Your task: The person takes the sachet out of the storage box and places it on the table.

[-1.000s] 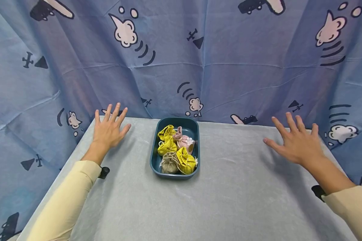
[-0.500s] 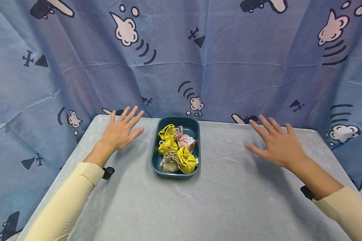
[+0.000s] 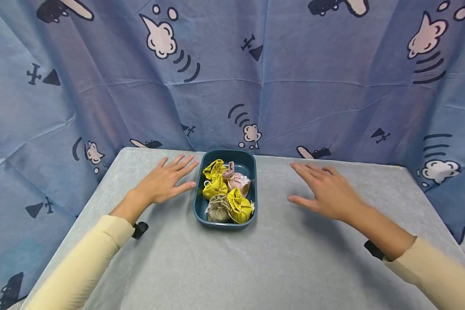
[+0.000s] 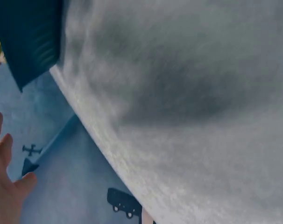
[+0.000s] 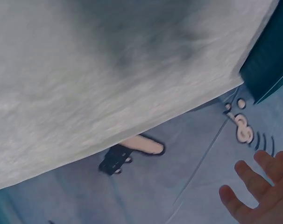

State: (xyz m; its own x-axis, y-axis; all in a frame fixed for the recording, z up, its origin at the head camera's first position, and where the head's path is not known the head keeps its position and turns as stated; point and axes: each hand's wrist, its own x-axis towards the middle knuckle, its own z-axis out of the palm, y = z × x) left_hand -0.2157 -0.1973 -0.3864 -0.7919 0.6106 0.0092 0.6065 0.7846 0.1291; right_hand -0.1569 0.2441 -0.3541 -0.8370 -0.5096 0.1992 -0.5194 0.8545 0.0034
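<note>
A dark teal plastic bin stands near the table's back edge in the head view. Inside lie several small drawstring pouches: yellow ones such as the front yellow pouch, a pink pouch with a white flower, and a grey-beige pouch. My left hand hovers just left of the bin, fingers stretched, thumb tip close to its rim. Farther off on the right, my right hand is held over the table with straight fingers, holding nothing. Both wrist views catch a bin corner and part of each hand.
A grey cloth-covered table spreads under both arms. Behind it hangs a blue printed curtain, which also wraps round the left and right sides. Each wrist carries a small black camera, such as the left one.
Both hands have moved inward toward the bin and lower, the right one travelling farther. Their fingers are less spread than before. The bin and pouches have stayed put.
</note>
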